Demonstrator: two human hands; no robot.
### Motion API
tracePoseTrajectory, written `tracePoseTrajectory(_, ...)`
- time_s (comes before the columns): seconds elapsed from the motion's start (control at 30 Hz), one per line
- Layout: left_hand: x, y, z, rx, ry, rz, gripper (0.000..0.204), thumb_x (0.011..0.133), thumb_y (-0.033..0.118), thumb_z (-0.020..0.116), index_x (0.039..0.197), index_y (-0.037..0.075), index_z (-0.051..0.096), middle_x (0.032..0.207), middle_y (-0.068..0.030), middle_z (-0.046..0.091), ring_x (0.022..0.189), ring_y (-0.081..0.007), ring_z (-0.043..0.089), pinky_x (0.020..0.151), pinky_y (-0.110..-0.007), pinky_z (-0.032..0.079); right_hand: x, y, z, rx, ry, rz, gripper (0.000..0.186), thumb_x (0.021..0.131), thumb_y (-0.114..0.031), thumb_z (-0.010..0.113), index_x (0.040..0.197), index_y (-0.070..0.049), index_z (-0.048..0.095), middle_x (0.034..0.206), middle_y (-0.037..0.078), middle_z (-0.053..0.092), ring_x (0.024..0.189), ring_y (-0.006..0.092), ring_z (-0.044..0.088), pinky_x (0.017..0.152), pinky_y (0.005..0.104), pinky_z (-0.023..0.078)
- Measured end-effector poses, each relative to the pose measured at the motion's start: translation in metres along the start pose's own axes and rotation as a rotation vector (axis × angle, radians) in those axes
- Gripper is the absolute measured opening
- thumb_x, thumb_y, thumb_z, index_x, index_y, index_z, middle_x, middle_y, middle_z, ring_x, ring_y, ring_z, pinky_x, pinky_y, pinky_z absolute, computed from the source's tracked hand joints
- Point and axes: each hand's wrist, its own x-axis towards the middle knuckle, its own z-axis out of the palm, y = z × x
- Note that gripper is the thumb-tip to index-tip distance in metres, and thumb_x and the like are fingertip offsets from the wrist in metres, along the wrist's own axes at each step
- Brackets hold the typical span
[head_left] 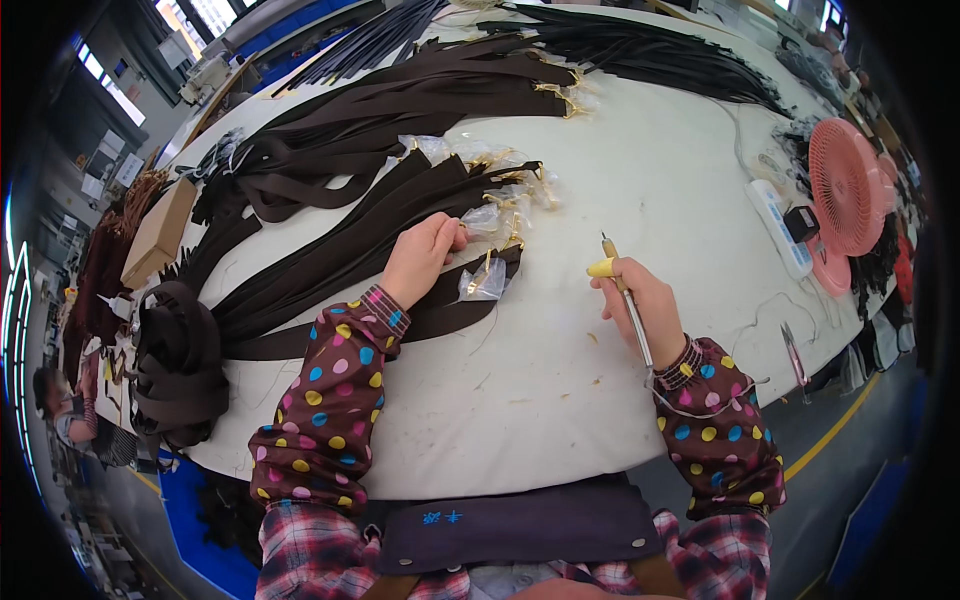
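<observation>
Left hand [420,255] closed on dark strap [330,265] end; right hand [645,300] gripping pen-like tool [625,295]; white table [640,180]

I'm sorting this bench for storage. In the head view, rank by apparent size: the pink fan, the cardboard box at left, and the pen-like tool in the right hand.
1. pink fan
2. cardboard box, though it sits far out by the rim, so this is unsure
3. pen-like tool, thin, held in the right hand

matt brown straps [330,250], glossy plastic wrap [484,283]
</observation>
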Motion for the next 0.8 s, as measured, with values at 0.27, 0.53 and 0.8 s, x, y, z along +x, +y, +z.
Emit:
tracePoseTrajectory(0.27,-0.024,0.023,-0.004,0.473,-0.169,0.592,0.035,0.08,-0.006,0.055,0.109,0.011,0.064,0.129,-0.0102,0.056,0.115,-0.0288,0.054,0.095,-0.037,0.044,-0.003,0.004,-0.005,0.01,-0.106,0.084,0.011,0.098,-0.009,0.05,0.104,-0.002,0.055,0.082,0.005,0.066,0.06,0.0091,0.059,0.056,0.0229,0.05)
tracePoseTrajectory(0.53,-0.015,0.027,-0.007,0.574,-0.345,0.419,0.031,0.079,-0.002,0.062,0.105,0.012,0.065,0.12,-0.0083,0.06,0.109,-0.0291,0.057,0.091,-0.037,0.047,0.001,0.011,0.0,-0.079,-0.05,-0.077,0.011,0.093,-0.006,0.058,0.103,-0.002,0.056,0.084,0.007,0.066,0.066,0.012,0.061,0.061,0.0242,0.051)
tracePoseTrajectory(0.8,-0.04,0.019,0.004,0.252,-0.301,0.392,0.027,0.079,-0.004,0.063,0.104,0.007,0.06,0.109,-0.0105,0.058,0.105,-0.0284,0.057,0.093,-0.033,0.046,0.052,0.013,0.031,-0.252,-0.327,-0.482,0.042,0.077,-0.003,0.071,0.115,-0.011,0.056,0.121,0.009,0.062,0.119,0.0274,0.053,0.104,0.0439,0.037)
